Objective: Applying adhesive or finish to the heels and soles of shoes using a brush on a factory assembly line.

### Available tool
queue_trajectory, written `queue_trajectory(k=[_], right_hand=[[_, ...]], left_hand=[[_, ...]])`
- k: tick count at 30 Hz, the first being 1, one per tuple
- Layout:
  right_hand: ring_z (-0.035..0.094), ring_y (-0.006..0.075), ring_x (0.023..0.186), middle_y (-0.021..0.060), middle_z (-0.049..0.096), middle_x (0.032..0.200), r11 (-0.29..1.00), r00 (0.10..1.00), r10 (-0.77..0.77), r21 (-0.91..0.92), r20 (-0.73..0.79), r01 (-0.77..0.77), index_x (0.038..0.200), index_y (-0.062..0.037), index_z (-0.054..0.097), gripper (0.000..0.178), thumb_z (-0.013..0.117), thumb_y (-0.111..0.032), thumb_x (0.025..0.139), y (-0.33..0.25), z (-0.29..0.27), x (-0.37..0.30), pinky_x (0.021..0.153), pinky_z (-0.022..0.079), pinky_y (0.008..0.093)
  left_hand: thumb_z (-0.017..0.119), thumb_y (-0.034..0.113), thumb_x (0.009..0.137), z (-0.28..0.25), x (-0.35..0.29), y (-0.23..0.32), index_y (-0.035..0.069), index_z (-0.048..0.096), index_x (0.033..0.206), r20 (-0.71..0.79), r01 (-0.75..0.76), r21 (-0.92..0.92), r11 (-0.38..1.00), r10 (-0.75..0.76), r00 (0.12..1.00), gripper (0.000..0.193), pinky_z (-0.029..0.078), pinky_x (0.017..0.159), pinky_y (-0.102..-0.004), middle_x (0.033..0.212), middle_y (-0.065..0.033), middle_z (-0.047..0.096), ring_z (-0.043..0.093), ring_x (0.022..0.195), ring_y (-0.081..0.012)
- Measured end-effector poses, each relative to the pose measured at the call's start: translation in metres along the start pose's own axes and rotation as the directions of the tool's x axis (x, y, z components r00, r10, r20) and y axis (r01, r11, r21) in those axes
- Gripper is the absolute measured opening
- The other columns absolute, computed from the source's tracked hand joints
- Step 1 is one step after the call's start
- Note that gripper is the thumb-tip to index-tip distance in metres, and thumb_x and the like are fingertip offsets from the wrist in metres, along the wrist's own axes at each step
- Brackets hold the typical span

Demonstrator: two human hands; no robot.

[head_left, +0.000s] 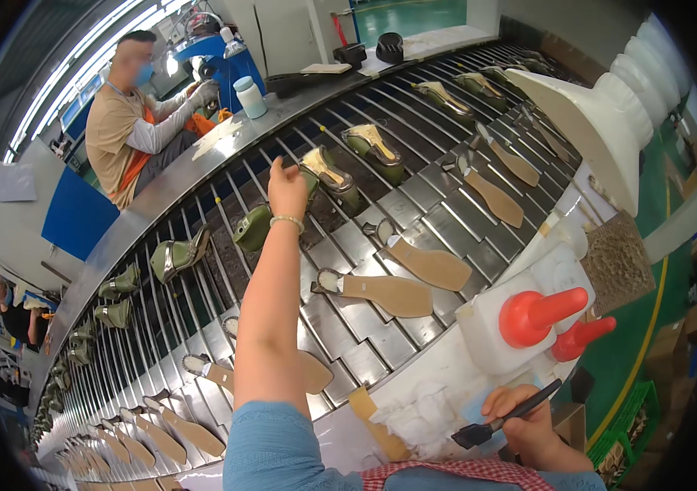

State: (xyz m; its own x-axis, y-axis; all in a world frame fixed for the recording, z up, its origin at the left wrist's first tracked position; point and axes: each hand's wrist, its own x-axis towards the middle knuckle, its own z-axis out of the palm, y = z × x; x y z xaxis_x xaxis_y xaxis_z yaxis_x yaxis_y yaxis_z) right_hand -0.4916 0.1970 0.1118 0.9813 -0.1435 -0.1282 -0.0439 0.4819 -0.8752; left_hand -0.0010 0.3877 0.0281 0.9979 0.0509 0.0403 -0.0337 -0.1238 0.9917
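Observation:
My left hand (287,192) reaches out over the roller conveyor, closed on a green shoe upper (253,228) that lies partly hidden behind the hand and wrist. Just right of it, two more green shoes (348,192) rest with pale, cream-coloured bottoms facing up. My right hand (528,421), low at the right, grips a black-handled brush (520,407) with its dark bristles pointing left. Tan shoe soles (389,295) with small heels lie on the conveyor's near metal slats, some partly covered by my left arm.
White containers with red nozzles (532,319) stand by my right hand, beside crumpled white cloth (430,421). A white funnel-shaped duct (602,114) hangs at the right. Across the conveyor (348,344) a masked co-worker (132,123) sits near a pale bottle (249,96).

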Motion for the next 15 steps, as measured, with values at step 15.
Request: queue_trajectory(k=[15], right_hand=[[0.061, 0.0187, 0.09, 0.0145, 0.064, 0.096, 0.954, 0.987, -0.147, -0.273, -0.066, 0.124, 0.094, 0.0015, 0.057, 0.024, 0.072, -0.006, 0.077, -0.029, 0.001, -0.051, 0.084, 0.047, 0.0316]], left_hand=[[0.071, 0.018, 0.077, -0.17, -0.131, 0.047, 0.006, 0.055, 0.115, 0.056, -0.098, 0.041, 0.994, 0.096, 0.994, 0.043, 0.052, 0.083, -0.0368, 0.108, -0.0075, 0.063, 0.063, 0.097, -0.0247]])
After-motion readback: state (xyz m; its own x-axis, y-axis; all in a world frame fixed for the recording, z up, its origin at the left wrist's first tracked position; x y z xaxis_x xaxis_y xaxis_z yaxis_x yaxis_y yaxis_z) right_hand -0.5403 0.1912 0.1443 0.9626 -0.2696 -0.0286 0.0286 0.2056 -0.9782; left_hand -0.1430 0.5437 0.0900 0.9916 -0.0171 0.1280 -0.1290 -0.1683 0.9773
